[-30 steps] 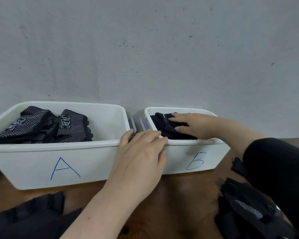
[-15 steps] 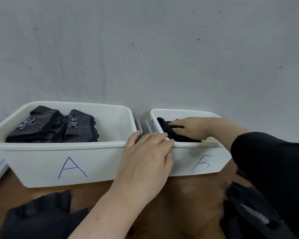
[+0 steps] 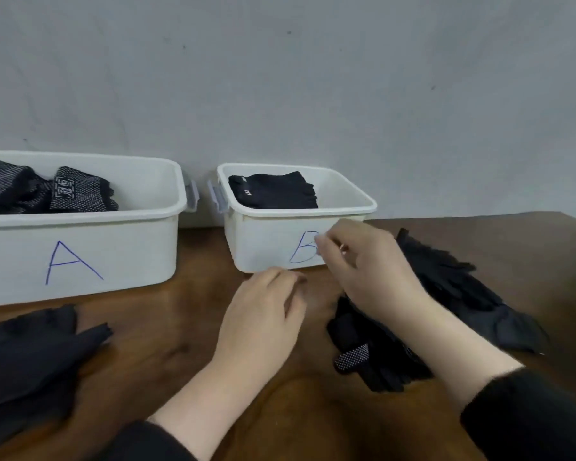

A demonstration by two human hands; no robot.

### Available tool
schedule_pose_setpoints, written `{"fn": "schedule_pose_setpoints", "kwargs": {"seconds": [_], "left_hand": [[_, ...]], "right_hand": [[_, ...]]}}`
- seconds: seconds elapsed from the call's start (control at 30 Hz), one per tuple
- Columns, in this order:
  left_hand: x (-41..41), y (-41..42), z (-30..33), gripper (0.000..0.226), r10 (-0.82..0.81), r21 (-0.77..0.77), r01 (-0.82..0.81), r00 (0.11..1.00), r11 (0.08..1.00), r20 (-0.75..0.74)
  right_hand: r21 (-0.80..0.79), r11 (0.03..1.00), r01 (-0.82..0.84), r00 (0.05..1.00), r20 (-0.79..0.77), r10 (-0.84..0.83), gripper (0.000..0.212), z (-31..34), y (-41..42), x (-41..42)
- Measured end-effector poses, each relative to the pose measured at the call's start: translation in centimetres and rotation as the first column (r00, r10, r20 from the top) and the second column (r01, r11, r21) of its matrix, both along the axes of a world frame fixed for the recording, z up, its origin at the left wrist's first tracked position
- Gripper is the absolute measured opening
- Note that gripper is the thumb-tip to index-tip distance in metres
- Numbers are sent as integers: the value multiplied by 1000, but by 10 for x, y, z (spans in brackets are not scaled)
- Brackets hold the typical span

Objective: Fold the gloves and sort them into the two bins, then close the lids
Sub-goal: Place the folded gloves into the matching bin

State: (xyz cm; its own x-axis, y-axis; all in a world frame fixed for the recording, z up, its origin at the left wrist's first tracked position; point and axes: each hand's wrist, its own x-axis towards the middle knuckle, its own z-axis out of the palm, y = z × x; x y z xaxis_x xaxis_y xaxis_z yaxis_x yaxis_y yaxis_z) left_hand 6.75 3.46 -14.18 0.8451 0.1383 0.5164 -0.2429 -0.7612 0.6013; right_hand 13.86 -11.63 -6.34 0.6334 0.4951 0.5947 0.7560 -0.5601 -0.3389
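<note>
Two white bins stand against the wall. Bin A (image 3: pixel 120 247) on the left holds folded dotted black gloves (image 3: pixel 77 191). Bin B (image 3: pixel 266 241) on the right holds a folded plain black glove (image 3: pixel 273 191). My left hand (image 3: pixel 263 314) hovers palm down over the wooden table in front of bin B, holding nothing. My right hand (image 3: pixel 366 271) is in front of bin B's letter, fingers loosely curled and empty, above a heap of loose black gloves (image 3: pixel 453 294). Both bins are without lids.
Another heap of black gloves (image 3: pixel 30 354) lies at the left front of the table. A glove with a dotted patch (image 3: pixel 363 357) lies near my right forearm. The grey wall stands close behind the bins. Grey latches (image 3: pixel 218 197) stick out between them.
My right hand left the black glove in bin B and drew back out in front of it. My left hand came off the bins' rims and lowered toward the table.
</note>
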Motion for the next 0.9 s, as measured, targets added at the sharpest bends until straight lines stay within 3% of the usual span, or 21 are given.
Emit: {"fn": "schedule_pose_setpoints", "kwargs": {"seconds": [0.1, 0.2, 0.3, 0.47, 0.57, 0.7, 0.8, 0.9], "left_hand": [[-12, -19, -25, 27, -59, 44, 70, 975, 997, -213], [-23, -30, -31, 34, -88, 93, 121, 950, 988, -298], [-29, -39, -33, 41, -103, 130, 152, 941, 980, -322], [-31, -59, -35, 49, -134, 195, 204, 937, 959, -322], [-30, -71, -34, 52, -131, 222, 209, 938, 952, -321], [-24, -88, -33, 56, -148, 307, 254, 932, 917, -331], [-19, -98, -34, 58, -143, 331, 271, 921, 904, -363], [-15, -105, -32, 58, -132, 316, 238, 937, 918, -324]], "right_hand": [[-91, 996, 11, 1000, 2, -11, 27, -61, -40, -45], [-160, 987, -2, 999, -45, -6, 23, -99, -72, -65], [-87, 996, -30, 995, -100, 21, 20, -103, -89, -71], [63, 995, 72, 994, 78, -77, 14, -87, -112, -67], [-41, 970, 239, 964, -111, -242, 25, -90, -136, -50], [-87, 975, 206, 880, -418, -223, 32, -97, -164, -36], [-12, 977, 214, 866, -461, -196, 29, -95, -173, -33], [128, 928, 350, 871, -409, -272, 14, -91, -173, -33]]}}
